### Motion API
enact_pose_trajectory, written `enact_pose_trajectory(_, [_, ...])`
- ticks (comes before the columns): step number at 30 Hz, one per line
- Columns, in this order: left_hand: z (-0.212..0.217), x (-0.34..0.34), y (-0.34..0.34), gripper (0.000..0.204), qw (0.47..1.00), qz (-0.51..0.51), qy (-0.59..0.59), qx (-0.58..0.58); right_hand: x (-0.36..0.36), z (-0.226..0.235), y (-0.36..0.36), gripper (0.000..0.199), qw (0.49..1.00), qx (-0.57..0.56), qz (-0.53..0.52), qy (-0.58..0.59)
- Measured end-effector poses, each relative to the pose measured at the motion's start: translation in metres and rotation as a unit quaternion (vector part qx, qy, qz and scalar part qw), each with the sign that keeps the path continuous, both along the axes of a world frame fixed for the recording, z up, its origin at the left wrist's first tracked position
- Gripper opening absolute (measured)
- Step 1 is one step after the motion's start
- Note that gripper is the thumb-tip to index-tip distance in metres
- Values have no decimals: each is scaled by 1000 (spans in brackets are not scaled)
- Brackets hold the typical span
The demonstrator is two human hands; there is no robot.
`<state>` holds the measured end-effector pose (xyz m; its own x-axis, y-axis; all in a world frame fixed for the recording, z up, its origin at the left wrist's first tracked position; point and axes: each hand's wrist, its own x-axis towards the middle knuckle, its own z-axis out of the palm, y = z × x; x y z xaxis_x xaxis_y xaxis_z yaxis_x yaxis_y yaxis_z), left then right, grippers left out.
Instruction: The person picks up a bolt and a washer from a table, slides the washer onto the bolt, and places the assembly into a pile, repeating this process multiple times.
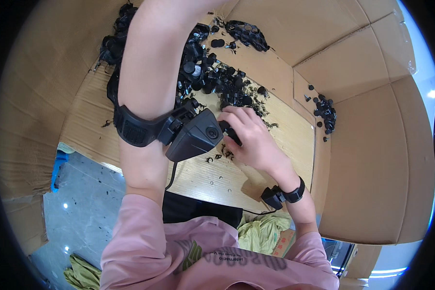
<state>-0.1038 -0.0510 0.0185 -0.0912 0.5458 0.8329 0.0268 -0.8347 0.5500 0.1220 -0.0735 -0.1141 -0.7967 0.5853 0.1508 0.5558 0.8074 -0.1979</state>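
My right hand (250,135) is over the table near the pile, its fingers curled round a small black part (234,137). The fingers partly hide that part's shape. A heap of black round-headed screws (212,77), some with metal shanks showing, lies just beyond the hand. Thin black curled scraps (258,104) are mixed in at the heap's right side. My left arm (150,63) reaches up across the view and bends right at the top edge. The left hand is outside the picture.
Cardboard walls (372,121) surround the wooden tabletop (198,181). More black screws (326,115) lie in a small group at the right. A black perforated piece (247,35) is at the back. A strapped black camera (198,135) covers part of the table.
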Motion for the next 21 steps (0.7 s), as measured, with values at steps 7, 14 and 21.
enact_pose_trajectory(7, [2,8,-9,21,1000,15,-9,-3,23,-3,4,25,993,45,-77,79])
enact_pose_trajectory(14, [6,13,-11,17,996,10,68,-49,43,1,5,27,959,-51,-170,219])
enact_pose_trajectory(21, [-2,42,19,17,959,-66,257,-96,43,85,0,40,881,18,-109,460])
